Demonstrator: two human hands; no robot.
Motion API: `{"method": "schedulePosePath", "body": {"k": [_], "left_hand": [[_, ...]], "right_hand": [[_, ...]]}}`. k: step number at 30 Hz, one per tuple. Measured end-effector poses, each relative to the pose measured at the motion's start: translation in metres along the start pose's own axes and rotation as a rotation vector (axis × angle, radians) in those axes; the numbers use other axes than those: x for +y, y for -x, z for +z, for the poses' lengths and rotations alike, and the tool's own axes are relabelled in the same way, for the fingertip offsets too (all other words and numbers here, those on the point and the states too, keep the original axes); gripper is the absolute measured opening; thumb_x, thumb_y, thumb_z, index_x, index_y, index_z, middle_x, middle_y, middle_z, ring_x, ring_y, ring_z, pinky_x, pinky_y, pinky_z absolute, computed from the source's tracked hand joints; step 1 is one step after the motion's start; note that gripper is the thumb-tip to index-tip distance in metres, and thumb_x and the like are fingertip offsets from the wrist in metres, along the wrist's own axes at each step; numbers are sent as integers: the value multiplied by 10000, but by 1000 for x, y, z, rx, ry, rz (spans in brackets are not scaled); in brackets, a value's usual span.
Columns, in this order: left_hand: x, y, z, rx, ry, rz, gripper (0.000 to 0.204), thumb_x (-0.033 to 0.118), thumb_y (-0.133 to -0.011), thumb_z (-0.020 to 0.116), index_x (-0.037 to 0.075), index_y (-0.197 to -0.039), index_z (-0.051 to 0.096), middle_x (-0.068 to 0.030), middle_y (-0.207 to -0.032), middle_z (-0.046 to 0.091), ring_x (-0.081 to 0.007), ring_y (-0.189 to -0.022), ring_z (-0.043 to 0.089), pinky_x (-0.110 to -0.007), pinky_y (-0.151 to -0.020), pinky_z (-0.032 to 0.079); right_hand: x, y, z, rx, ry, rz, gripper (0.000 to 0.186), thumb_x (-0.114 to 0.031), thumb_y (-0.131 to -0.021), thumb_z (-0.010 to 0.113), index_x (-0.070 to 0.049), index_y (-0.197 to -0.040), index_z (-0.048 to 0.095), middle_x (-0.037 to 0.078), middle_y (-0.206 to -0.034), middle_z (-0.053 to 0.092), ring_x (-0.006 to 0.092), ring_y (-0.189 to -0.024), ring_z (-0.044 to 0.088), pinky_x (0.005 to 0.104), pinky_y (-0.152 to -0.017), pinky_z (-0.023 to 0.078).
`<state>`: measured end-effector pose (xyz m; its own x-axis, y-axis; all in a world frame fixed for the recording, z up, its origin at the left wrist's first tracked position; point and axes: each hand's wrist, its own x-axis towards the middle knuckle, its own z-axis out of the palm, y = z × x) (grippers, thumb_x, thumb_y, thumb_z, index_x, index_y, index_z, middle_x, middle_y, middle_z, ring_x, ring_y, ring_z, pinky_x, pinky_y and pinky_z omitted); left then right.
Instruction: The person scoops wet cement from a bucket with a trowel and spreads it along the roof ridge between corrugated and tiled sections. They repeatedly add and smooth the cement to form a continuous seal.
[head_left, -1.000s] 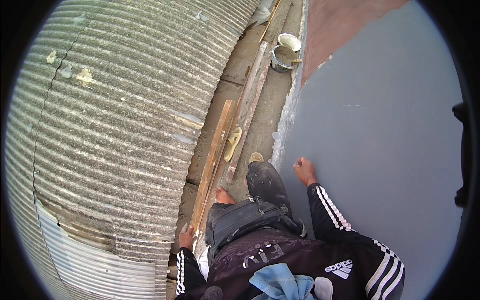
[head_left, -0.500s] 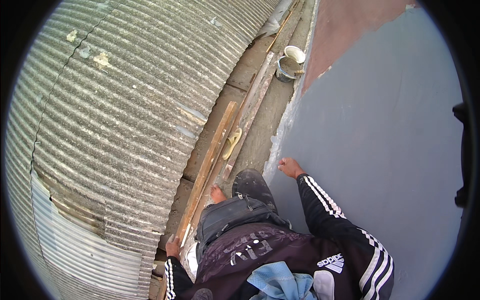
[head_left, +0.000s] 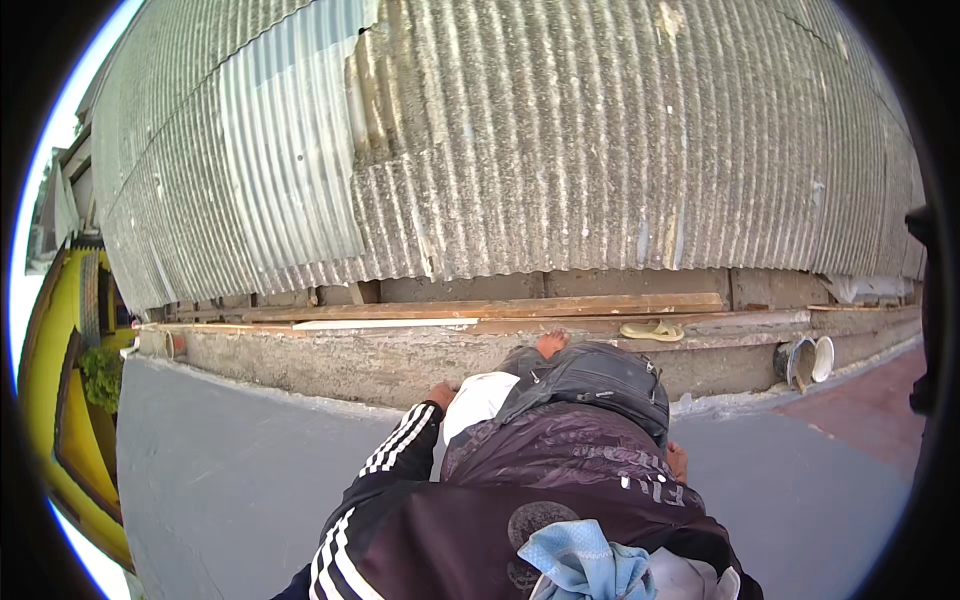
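My left hand [head_left: 443, 395] is low beside my left leg, at the pale edge of the grey painted surface [head_left: 250, 440]. It is next to a white piece [head_left: 480, 402] against my leg; its fingers are too small and partly hidden to read. My right hand does not show. Bare skin, seemingly a foot [head_left: 677, 461], is visible beside the black bag [head_left: 600, 385] on my lap. Another bare foot [head_left: 551, 343] rests on the concrete ledge [head_left: 330, 365]. Near it lie a long wooden board [head_left: 600, 304] and a yellowish sandal [head_left: 652, 330].
Corrugated roofing [head_left: 560, 150] slopes beyond the ledge, with a narrow gap along its lower edge. At the right stand a dark bucket [head_left: 795, 362] and a white bucket [head_left: 823, 360]. A thin white strip [head_left: 385, 324] lies by the board. A yellow building [head_left: 55, 350] is at far left.
My view and body have swung left, bringing the yellow building into sight. My left hand, earlier by the wooden board, is now at the grey surface's edge. My right hand has gone from view.
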<state>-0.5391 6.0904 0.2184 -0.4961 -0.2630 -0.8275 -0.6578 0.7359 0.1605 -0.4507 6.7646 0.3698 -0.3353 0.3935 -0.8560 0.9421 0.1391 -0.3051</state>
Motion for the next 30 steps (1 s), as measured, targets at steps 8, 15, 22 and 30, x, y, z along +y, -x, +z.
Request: {"method": "schedulePosePath", "body": {"k": [8,15,22,30], "left_hand": [[-1,90,74,-9,297,66,528,494,-873,809,-27,-951,818,-326,-1051,758,-435,-1078,759,-513,-913,581],[-28,139,25,54,462,5,481,401,-1119,488,79,-1041,837,-147,-971,787,-309,-906,749,-474,-818,589],[-116,132,-9,111,1037,-123,434,432,-1091,564,72,-1090,807,-84,-1020,769,-228,-894,698,-435,-797,582],[-245,47,-4,197,1294,-538,326,382,-1039,666,84,-1117,772,-80,-1014,782,-253,-885,730,-457,-793,605]], "right_hand": [[-125,-53,-16,-220,296,-128,277,-186,-998,675,-22,-1221,683,55,-963,707,204,-864,696,404,-672,579],[-285,-69,41,-213,434,-346,260,-207,-999,668,-24,-1179,704,74,-949,723,230,-859,713,423,-685,583],[-364,-44,160,-283,646,-462,253,-229,-999,661,-26,-1137,724,93,-934,739,256,-855,730,442,-698,587],[-406,33,355,-402,1055,-548,260,-254,-1000,652,-29,-1089,748,115,-918,758,286,-849,749,463,-713,591]]}}
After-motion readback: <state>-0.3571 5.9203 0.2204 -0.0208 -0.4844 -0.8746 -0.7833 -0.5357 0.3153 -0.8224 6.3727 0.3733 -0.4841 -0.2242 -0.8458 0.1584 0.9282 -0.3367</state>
